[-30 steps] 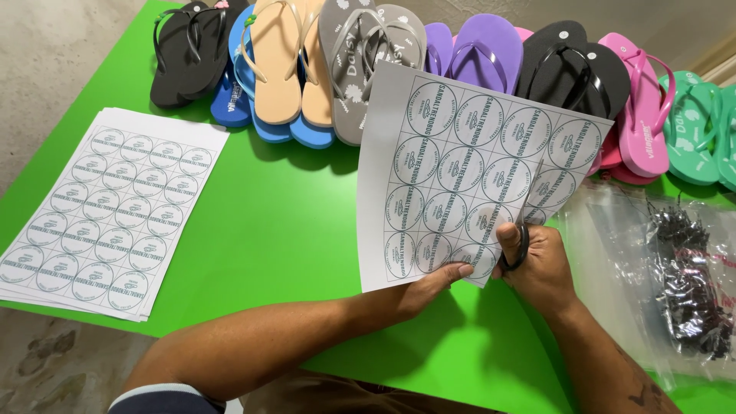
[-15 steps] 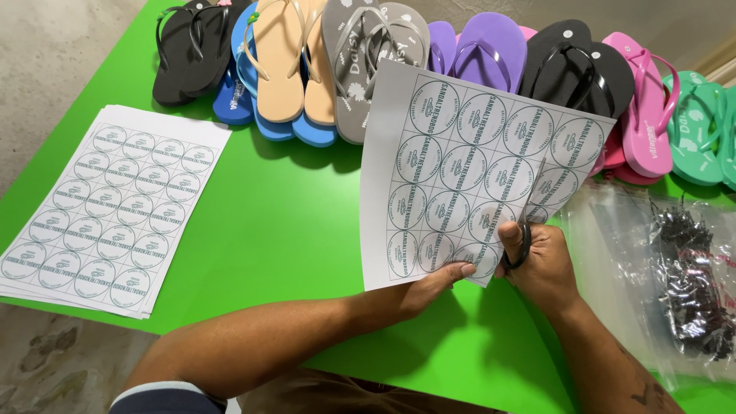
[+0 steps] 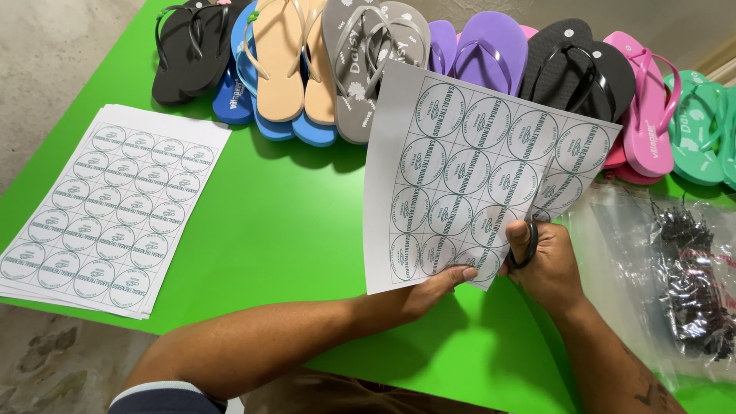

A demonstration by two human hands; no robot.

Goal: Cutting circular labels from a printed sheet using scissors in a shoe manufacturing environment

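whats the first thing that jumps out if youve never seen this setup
The bright green table stands out first, with a colourful row of flip-flops along its far edge. At the centre, the left hand holds up a sheet of round labels while the right hand works black-handled scissors into its right side. A stack of matching sheets lies on the left.

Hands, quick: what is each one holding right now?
Left hand: closed, pinching the bottom edge of the label sheet.
Right hand: closed around black-handled scissors, cutting the sheet.
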